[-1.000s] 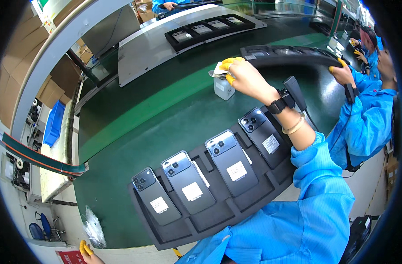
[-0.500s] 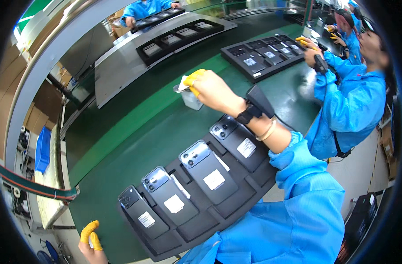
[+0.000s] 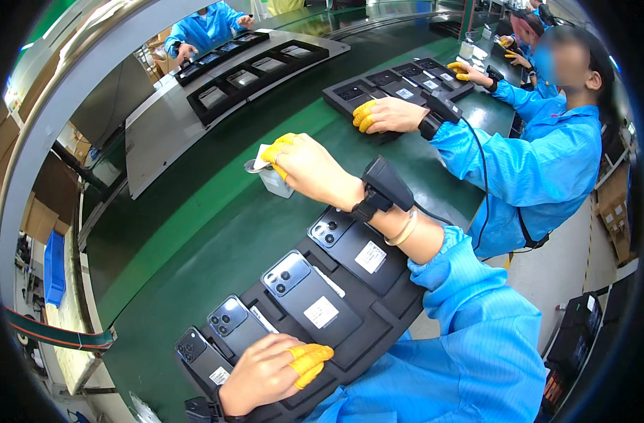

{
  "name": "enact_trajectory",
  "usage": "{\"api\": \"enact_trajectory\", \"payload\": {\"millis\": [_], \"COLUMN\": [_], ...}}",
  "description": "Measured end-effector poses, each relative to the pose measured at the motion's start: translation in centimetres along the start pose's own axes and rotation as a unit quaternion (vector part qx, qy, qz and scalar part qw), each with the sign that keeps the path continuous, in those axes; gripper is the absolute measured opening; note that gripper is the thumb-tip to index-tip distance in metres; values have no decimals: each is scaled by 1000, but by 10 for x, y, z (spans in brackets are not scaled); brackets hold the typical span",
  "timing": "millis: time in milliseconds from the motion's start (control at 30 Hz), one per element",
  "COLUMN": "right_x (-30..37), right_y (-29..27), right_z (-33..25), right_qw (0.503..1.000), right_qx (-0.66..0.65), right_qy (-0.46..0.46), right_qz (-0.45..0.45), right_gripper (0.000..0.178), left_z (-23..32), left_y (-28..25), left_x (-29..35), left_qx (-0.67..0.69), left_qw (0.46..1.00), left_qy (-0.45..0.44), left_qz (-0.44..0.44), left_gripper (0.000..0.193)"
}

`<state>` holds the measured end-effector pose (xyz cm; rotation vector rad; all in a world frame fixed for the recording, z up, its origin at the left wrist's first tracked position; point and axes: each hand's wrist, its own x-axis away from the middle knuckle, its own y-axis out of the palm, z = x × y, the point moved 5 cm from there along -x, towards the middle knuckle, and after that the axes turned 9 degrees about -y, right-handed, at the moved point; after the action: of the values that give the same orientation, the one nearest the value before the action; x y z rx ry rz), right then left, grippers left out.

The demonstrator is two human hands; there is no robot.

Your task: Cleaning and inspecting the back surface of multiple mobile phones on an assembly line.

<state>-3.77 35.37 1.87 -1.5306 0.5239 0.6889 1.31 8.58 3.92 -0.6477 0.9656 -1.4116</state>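
My right hand (image 3: pixel 311 173), with yellow finger cots on its fingertips, pinches a small white wipe (image 3: pixel 260 158) at the top of a translucent bottle (image 3: pixel 277 185) with a round metal dish lid. My left hand (image 3: pixel 269 374), also in yellow cots, hovers or rests over the black tray (image 3: pixel 389 308); its fingers are curled together and whatever they hold is hidden. In the tray lie several dark blue-grey smartphones, camera side up, each labelled: the leftmost phone (image 3: pixel 198 352), a second phone (image 3: pixel 230 321) partly covered by my left hand, a third phone (image 3: pixel 301 285) and the rightmost phone (image 3: pixel 354 247).
A co-worker (image 3: pixel 548 166) at the right reaches over another phone tray (image 3: pixel 399 84). Across the green belt (image 3: pixel 160 211), a further person (image 3: pixel 205 32) handles trays on a metal plate (image 3: pixel 153 134). A blue bin (image 3: pixel 54 268) stands at the left.
My left hand has come in from the lower left onto the phone tray. My right hand stays at the bottle. The view has shifted, and the co-worker's arm now reaches to their tray.
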Motion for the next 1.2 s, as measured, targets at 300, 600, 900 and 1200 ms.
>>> {"api": "enact_trajectory", "payload": {"millis": [300, 600, 900, 1200], "right_x": [-2, -2, 5, 4], "right_y": [-7, -4, -1, -6], "right_z": [-13, -11, -10, -12], "right_qw": [996, 997, 995, 993], "right_qx": [-14, 0, 1, 2], "right_qy": [-29, -10, -23, -27], "right_qz": [80, 71, 93, 113], "right_gripper": [20, 21, 20, 19], "left_z": [-12, -13, -16, -6], "left_y": [20, 10, 10, -4], "left_x": [10, 8, 6, -1], "left_qx": [30, 27, 16, 96], "left_qw": [999, 998, 998, 994], "left_qy": [-5, -50, -55, -57], "left_qz": [-38, -5, -2, 4], "left_gripper": [27, 25, 24, 23]}}
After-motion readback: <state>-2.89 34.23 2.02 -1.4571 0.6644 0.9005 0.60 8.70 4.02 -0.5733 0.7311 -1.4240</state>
